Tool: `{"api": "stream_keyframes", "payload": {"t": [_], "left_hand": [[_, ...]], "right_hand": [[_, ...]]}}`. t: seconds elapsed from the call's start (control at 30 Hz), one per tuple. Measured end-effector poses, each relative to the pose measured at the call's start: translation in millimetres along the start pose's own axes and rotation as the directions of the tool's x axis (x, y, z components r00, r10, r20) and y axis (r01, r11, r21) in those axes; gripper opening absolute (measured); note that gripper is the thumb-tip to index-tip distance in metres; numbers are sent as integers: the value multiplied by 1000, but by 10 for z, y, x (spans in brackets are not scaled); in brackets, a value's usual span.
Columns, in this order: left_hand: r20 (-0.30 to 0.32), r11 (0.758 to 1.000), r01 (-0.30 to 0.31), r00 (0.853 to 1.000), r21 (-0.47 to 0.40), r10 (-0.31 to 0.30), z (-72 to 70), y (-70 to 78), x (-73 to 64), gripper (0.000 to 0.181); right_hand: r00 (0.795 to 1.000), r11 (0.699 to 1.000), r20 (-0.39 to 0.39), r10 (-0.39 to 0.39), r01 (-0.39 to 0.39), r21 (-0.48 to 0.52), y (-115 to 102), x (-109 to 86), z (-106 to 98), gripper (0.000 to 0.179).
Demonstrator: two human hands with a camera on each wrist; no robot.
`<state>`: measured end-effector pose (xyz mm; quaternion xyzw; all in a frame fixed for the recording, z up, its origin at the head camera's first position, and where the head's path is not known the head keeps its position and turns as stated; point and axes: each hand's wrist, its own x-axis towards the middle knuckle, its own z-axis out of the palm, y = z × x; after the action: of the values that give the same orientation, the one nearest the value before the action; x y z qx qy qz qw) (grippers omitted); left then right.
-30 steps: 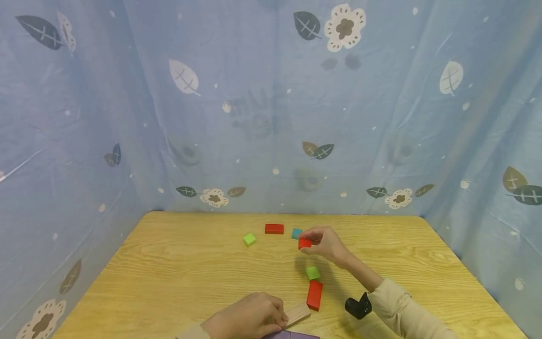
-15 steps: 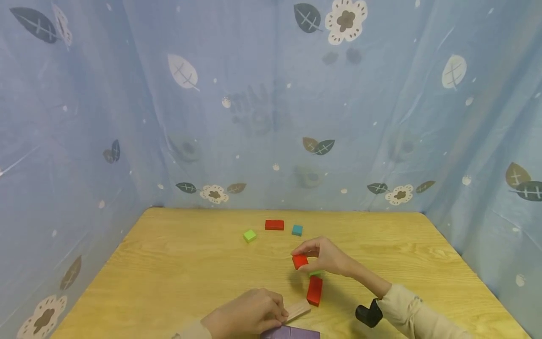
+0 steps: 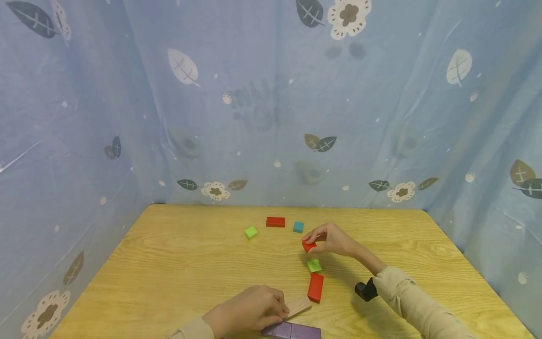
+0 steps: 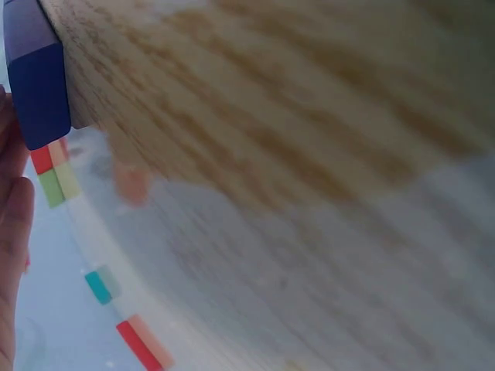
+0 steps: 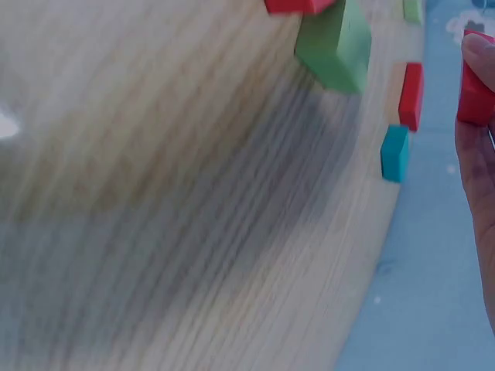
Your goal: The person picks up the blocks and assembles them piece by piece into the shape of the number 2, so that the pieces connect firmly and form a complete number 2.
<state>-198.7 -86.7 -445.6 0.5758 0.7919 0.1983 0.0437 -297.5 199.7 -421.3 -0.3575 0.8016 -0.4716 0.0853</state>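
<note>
My right hand (image 3: 333, 241) pinches a small red block (image 3: 309, 246) between thumb and fingertips, above and just beyond a green block (image 3: 314, 266). In the right wrist view the held red block (image 5: 475, 91) shows at the right edge, under a fingertip. My left hand (image 3: 254, 308) has bent fingers at the left end of a plain wooden block (image 3: 298, 307) and the back edge of two purple blocks (image 3: 306, 331). Whether it grips either is hidden. In the left wrist view, fingers (image 4: 11, 247) lie beside a purple block (image 4: 39, 97). A red block (image 3: 315, 287) touches the green one.
Toward the back of the wooden table (image 3: 178, 263) lie a green block (image 3: 251, 232), a long red block (image 3: 275, 221) and a blue block (image 3: 298, 227). A patterned blue curtain (image 3: 254, 117) stands behind and at both sides. A black wrist device (image 3: 366, 289) hangs by the right sleeve.
My right hand first came nearer with the red block, over the green block, then moved back away and slightly right. The left hand stays almost in place. The head view tilted slightly.
</note>
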Motion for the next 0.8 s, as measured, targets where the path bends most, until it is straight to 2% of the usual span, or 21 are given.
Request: {"api": "stream_keyframes", "payload": {"t": [0.27,0.57,0.7,0.8], "left_hand": [[-9,1000,-5,1000,-9,5,15,4,5,13],[-5,1000,9,1000,-1,-9,6,14,4,14],[0,1000,18,1000,3,-18,0,13,8,14],[-5,1000,19,1000,13,-18,4,5,7,13]], "right_hand": [[998,998,50,29,-27,-53,101,55,-5,5],[991,980,130,-18,44,-193,206,97,58,7],[990,970,144,-3,38,-240,214,107,58,6],[987,969,159,12,29,-247,211,117,58,12]]}}
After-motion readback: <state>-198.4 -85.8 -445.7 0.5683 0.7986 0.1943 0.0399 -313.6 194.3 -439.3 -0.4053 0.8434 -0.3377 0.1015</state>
